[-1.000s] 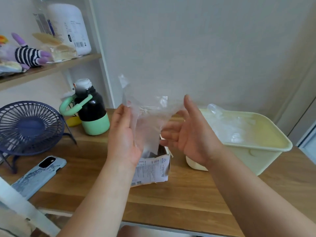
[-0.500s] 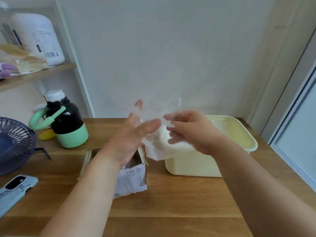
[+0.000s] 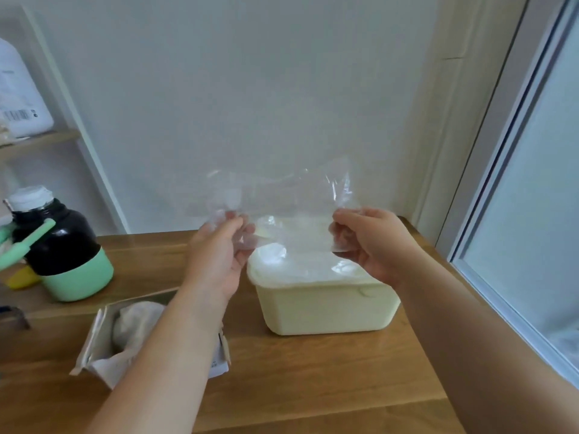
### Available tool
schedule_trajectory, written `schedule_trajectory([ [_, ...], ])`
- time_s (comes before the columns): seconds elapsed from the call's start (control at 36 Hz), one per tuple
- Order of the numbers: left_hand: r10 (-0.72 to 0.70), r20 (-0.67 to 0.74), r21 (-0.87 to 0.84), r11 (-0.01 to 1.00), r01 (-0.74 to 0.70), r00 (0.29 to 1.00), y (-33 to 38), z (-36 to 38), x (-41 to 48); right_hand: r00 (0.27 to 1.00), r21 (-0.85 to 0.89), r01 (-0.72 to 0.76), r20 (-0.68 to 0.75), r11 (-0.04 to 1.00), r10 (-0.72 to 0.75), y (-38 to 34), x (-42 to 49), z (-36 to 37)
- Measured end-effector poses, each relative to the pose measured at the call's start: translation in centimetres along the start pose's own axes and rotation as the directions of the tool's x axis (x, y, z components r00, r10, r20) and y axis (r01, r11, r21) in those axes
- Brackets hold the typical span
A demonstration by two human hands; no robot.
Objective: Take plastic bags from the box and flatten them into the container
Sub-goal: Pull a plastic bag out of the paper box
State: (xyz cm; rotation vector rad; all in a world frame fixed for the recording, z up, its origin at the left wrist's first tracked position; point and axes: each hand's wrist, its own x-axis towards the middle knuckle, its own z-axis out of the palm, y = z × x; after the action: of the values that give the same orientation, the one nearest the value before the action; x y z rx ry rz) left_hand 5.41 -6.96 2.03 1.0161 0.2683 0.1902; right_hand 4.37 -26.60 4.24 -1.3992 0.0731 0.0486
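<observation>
Left hand (image 3: 219,255) pinches clear plastic bag's (image 3: 282,208) left edge | right hand (image 3: 372,245) pinches its right edge | bag stretched above pale yellow container (image 3: 326,311) | open box (image 3: 103,346) left on wooden bench (image 3: 313,371)

Clear plastic bag (image 3: 282,211) stretched flat above pale yellow container (image 3: 326,308); open box (image 3: 103,339) beside it holds crumpled bags.

Thin, glossy clear plastic bag (image 3: 282,211), matt pale-yellow, seemingly plastic container (image 3: 326,311), smooth satin wooden table (image 3: 313,371).
</observation>
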Motion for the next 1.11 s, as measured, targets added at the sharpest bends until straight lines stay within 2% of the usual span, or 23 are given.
schedule_trajectory([
  [0.08, 0.095, -0.16, 0.092, 0.992, -0.081, 0.983, 0.0, -0.4, 0.9, 0.997, -0.076, -0.048, -0.064, 0.996, 0.043, 0.1, 0.4, -1.0],
  [0.11, 0.189, -0.232, 0.217, 0.966, -0.138, 0.954, -0.1, -0.6, 0.9, 0.995, -0.089, -0.065, -0.083, 0.994, 0.058, 0.2, 0.5, -1.2],
  [0.14, 0.339, -0.267, 0.387, 0.895, -0.222, 0.902, 0.0, -0.6, 0.6, 0.993, -0.113, -0.077, -0.101, 0.991, 0.065, 0.4, 0.7, -1.5],
  [0.17, 0.534, -0.222, 0.55, 0.76, -0.347, 0.816, 0.1, -0.5, 0.1, 0.99, -0.155, -0.086, -0.121, 0.984, 0.067, 0.6, 0.9, -1.7],
  [0.19, 0.718, -0.086, 0.662, 0.559, -0.499, 0.69, 0.2, -0.3, -0.5, 0.988, -0.213, -0.094, -0.139, 0.973, 0.065, 0.7, 1.1, -1.9],
  [0.22, 0.83, 0.106, 0.711, 0.321, -0.626, 0.547, 0.3, 0.1, -1.0, 0.986, -0.272, -0.102, -0.155, 0.957, 0.061, 0.8, 1.3, -2.1],
  [0.25, 0.85, 0.301, 0.704, 0.107, -0.702, 0.432, 0.3, 0.6, -1.2, 0.984, -0.321, -0.112, -0.166, 0.94, 0.06, 0.9, 1.4, -2.2],
  [0.28, 0.794, 0.471, 0.663, -0.032, -0.748, 0.383, 0.2, 1.0, -1.2, 0.983, -0.352, -0.121, -0.171, 0.928, 0.063, 1.0, 1.6, -2.4],
  [0.31, 0.68, 0.606, 0.624, -0.083, -0.777, 0.414, 0.1, 1.7, -1.3, 0.983, -0.374, -0.129, -0.173, 0.919, 0.067, 1.1, 1.7, -2.5],
  [0.36, 0.326, 0.74, 0.634, -0.047, -0.772, 0.588, -0.3, 2.8, -1.3, 0.98, -0.508, -0.113, -0.197, 0.854, 0.013, 1.2, 1.9, -2.9],
  [0.39, 0.151, 0.74, 0.668, -0.049, -0.743, 0.656, -0.9, 3.0, -0.9, 0.977, -0.61, -0.094, -0.21, 0.787, -0.046, 1.2, 1.9, -3.1],
  [0.44, -0.09, 0.675, 0.727, -0.09, -0.681, 0.733, -1.8, 3.2, 0.1, 0.971, -0.763, -0.068, -0.199, 0.643, -0.133, 1.3, 1.9, -3.6],
  [0.5, -0.231, 0.583, 0.772, -0.139, -0.62, 0.779, -2.2, 3.4, 0.9, 0.975, -0.874, -0.028, -0.13, 0.485, -0.179, 1.3, 1.8, -3.8],
  [0.56, -0.33, 0.506, 0.8, -0.164, -0.577, 0.797, -2.4, 3.8, 1.5, 0.974, -0.96, 0.026, -0.039, 0.28, -0.223, 1.2, 1.7, -3.9],
  [0.61, -0.372, 0.475, 0.805, -0.183, -0.564, 0.798, -2.7, 4.2, 1.9, 0.964, -0.993, 0.084, 0.062, 0.077, -0.259, 1.1, 1.6, -3.9],
  [0.67, -0.403, 0.452, 0.795, -0.223, -0.564, 0.796, -3.2, 4.7, 2.1, 0.961, -0.987, 0.155, 0.158, -0.03, -0.225, 1.0, 2.0, -4.0],
  [0.72, -0.449, 0.426, 0.796, -0.227, -0.561, 0.785, -3.7, 5.2, 2.2, 0.966, -0.975, 0.223, 0.224, -0.023, -0.126, 1.0, 2.6, -3.8],
  [0.81, -0.511, 0.389, 0.806, -0.213, -0.552, 0.766, -4.3, 5.8, 2.1, 0.97, -0.966, 0.223, 0.234, 0.131, 0.071, 1.2, 3.3, -3.5],
  [0.83, -0.534, 0.373, 0.809, -0.215, -0.548, 0.759, -4.6, 6.0, 2.2, 0.962, -0.966, 0.212, 0.234, 0.151, 0.144, 1.4, 3.6, -3.4],
  [0.94, -0.607, 0.314, 0.786, -0.265, -0.559, 0.73, -5.6, 6.6, 2.4, 0.915, -0.984, 0.158, 0.178, 0.086, 0.362, 2.2, 5.0, -3.4],
  [1.11, -0.703, 0.26, 0.743, -0.293, -0.602, 0.662, -6.2, 7.3, 2.9, 0.876, -0.993, 0.116, 0.094, -0.018, 0.473, 2.8, 5.6, -3.7],
])
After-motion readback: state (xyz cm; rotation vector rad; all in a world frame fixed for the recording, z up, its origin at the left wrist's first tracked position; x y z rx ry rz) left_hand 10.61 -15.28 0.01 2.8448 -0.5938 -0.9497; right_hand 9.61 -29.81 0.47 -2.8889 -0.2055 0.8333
